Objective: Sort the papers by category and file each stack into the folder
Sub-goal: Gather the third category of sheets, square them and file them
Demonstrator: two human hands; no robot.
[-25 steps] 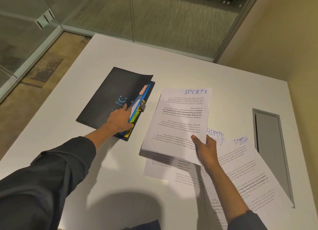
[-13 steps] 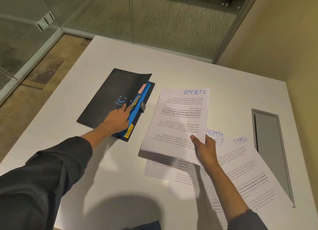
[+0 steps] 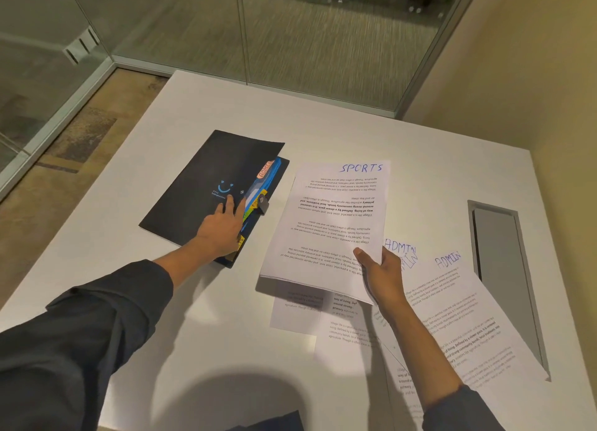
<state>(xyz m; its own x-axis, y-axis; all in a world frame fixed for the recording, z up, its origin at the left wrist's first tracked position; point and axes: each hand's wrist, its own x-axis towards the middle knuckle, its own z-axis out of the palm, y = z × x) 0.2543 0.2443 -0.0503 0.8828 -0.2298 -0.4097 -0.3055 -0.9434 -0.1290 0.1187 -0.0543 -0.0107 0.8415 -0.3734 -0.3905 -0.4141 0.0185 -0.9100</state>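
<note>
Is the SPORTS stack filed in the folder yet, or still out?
Out. The right hand holds the SPORTS stack beside the folder.

The white table (image 3: 323, 130) lies bare across its far strip, from the far edge down to the folder and papers, and along the near-left part beside the left sleeve. The black folder (image 3: 206, 185) takes up the left-centre, with the left hand (image 3: 223, 227) lying on its right edge. Between the folder and the SPORTS stack (image 3: 336, 224), held just off the surface by the right hand (image 3: 381, 272), runs only a narrow gap. Loose ADMIN sheets (image 3: 468, 317) cover the near-right. At the right edge sits a recessed grey slot (image 3: 497, 256). Glass walls (image 3: 323, 43) close the far side.
</note>
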